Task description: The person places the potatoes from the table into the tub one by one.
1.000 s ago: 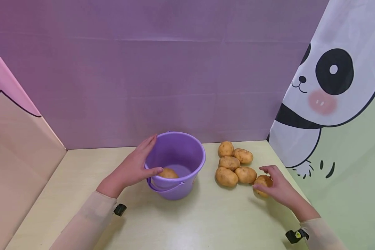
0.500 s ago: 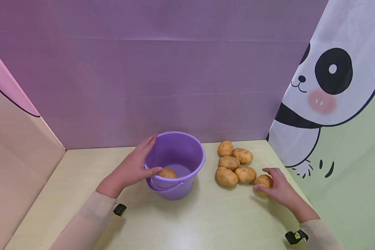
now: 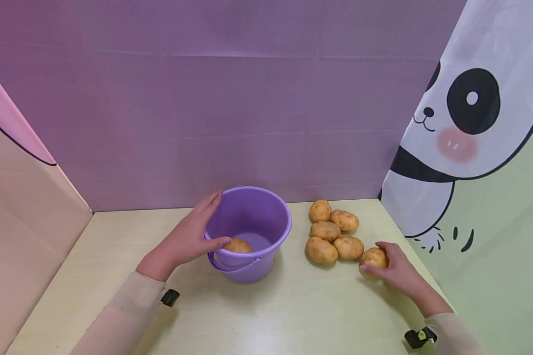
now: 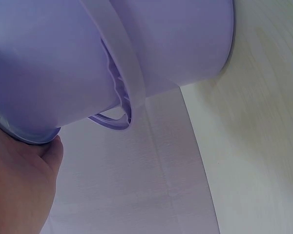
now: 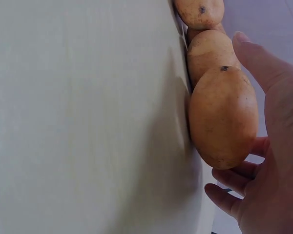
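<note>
A purple bucket [image 3: 266, 217] stands upright on the table with a potato [image 3: 238, 245] inside it. My left hand [image 3: 195, 231] rests on its left rim, fingers extended along the edge and thumb reaching over the inside. In the left wrist view the left hand [image 4: 24, 180] lies at the rim, its thumb hidden. My right hand [image 3: 395, 268] holds the rightmost potato [image 3: 375, 258], with the thumb at its near side and the index finger at its far side. In the right wrist view the other fingers [image 5: 229, 183] curl at the lower end of this potato [image 5: 223, 119].
Several more potatoes [image 3: 325, 230] lie grouped right of the bucket, the nearest one [image 3: 348, 247] just left of the held one. The bucket's handle [image 3: 237, 268] hangs at its front. A purple backdrop [image 3: 248, 98] and a panda-printed side panel [image 3: 471, 197] bound the table [image 3: 266, 315].
The fingers of my right hand have closed in around the rightmost potato, the index finger coming down to its far side. My left hand and the bucket have stayed where they were.
</note>
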### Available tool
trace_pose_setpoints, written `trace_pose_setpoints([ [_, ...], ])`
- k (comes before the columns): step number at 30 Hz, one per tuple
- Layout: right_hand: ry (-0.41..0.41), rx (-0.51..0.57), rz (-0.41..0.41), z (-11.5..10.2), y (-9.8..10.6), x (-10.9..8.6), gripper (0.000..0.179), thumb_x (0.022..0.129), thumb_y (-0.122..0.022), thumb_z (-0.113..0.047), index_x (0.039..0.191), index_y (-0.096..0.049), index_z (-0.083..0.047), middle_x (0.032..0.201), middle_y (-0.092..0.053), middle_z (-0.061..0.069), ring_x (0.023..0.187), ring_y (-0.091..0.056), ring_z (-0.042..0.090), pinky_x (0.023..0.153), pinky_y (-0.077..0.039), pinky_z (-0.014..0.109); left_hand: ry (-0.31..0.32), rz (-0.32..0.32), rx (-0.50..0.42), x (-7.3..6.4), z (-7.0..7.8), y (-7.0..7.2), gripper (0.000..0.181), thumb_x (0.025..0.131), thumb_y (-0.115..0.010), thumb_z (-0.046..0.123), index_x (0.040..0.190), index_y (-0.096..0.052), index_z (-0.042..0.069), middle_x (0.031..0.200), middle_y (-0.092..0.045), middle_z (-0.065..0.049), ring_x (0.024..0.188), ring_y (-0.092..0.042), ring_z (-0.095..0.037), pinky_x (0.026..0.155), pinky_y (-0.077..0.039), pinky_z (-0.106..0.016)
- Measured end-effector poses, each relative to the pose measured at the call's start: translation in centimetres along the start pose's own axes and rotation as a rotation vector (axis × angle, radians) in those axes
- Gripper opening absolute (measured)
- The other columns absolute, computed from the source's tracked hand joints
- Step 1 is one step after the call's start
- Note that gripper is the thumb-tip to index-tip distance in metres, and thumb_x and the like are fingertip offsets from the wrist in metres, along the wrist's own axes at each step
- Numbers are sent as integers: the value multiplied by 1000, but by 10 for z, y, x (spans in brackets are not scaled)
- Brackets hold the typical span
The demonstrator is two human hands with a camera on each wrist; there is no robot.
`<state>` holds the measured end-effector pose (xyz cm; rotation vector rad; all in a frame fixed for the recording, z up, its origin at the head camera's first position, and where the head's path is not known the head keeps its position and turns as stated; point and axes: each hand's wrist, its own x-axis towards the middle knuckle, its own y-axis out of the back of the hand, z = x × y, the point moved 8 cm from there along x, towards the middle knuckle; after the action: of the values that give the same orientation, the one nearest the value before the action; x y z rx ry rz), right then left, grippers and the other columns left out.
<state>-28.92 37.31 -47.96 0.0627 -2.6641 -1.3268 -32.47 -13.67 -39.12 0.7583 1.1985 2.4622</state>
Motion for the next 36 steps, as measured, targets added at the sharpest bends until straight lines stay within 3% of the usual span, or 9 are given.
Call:
trace_pose_setpoints([
  [13,-18,60,6,10,-12,3,84,91,-92,-30,148,-49,16,142,-57,37,129,-59,52,112,-47,67,-14,6,7,0,0,0,112,96,-80,52,172,-23,-6,182,-19,-22,168,-18,-42,131,-25,-65],
  [26,55,26,59,-5,-3,5,78,87,-92,-20,145,-50,13,135,-56,31,121,-60,44,103,-52,61,-10,4,3,1,0,1,112,96,-81,52,173,-23,-5,182,-20,-22,168,-18,-41,132,-25,-64],
  [36,141,47,108,-24,10,13,76,85,-93,-15,144,-53,11,131,-58,25,116,-60,36,96,-53,35,-11,1,3,1,0,0,111,96,-80,52,173,-23,-5,183,-19,-20,168,-17,-42,132,-24,-64],
])
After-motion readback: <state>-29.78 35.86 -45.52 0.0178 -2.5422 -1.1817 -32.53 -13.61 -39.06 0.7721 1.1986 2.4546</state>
